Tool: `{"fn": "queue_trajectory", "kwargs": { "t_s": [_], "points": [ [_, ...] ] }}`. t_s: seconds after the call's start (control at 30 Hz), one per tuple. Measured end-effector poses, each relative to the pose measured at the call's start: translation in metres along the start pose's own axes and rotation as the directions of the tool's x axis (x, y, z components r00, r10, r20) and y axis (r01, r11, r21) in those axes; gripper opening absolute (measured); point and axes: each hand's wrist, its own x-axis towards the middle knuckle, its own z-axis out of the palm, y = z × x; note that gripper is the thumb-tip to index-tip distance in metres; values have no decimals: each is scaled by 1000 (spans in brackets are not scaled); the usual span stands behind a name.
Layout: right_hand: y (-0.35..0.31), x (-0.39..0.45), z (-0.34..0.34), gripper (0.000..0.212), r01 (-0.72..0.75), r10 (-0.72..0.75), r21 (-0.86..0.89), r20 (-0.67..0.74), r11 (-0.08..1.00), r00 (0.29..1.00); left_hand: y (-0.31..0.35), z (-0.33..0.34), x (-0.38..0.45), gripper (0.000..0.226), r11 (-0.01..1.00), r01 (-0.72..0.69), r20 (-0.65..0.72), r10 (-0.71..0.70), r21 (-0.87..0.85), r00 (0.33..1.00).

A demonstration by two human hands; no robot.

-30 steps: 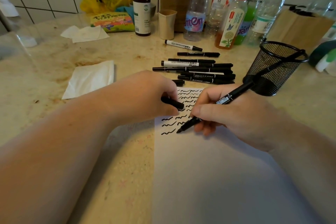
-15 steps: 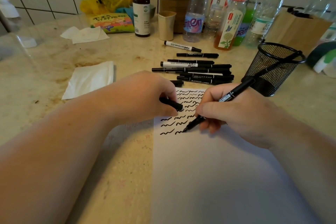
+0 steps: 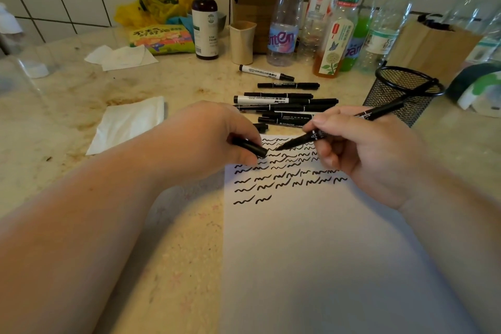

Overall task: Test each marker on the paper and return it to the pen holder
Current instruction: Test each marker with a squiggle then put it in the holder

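The black marker [image 3: 339,130] sits just right of the frame's centre, gripped in the curled fingers of the right hand [image 3: 363,154]. It slants from upper right down to lower left, and its bare tip points at the open end of the cap [image 3: 250,147], close to it but apart. That cap is pinched in the left hand [image 3: 206,141], left of centre, with its mouth toward the marker's tip. Both hands are over the upper end of the white paper [image 3: 311,252], which fills the lower middle of the frame and carries rows of black squiggles [image 3: 273,182] below the hands. Just above the hands lies a bundle of loose markers [image 3: 284,106] on the countertop [image 3: 67,122]. The black mesh pen holder [image 3: 401,95] stands at the right, above the right hand and behind the marker's rear end. A folded white tissue [image 3: 127,123] lies left of the left hand. Bottles [image 3: 336,24] line the tiled wall along the top.
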Motion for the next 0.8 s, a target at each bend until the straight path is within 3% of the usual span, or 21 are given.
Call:
{"fn": "queue_trajectory", "kwargs": {
  "t_s": [0.13,0.57,0.6,0.8],
  "points": [
    [-1,0,1,33,-25,25,99,-5,995,1000,2,-1,0,22,996,37,-35,-40,-76,999],
    [1,0,3,11,11,-12,85,3,996,1000,9,0,-5,15,984,62,12,-61,-167,998],
    [1,0,3,5,14,-16,88,14,996,1000,10,0,-5,14,984,59,23,-56,-167,998],
    [2,0,3,20,58,-62,77,43,995,997,15,0,-4,27,999,-2,26,3,-38,1000]
  ]
}}
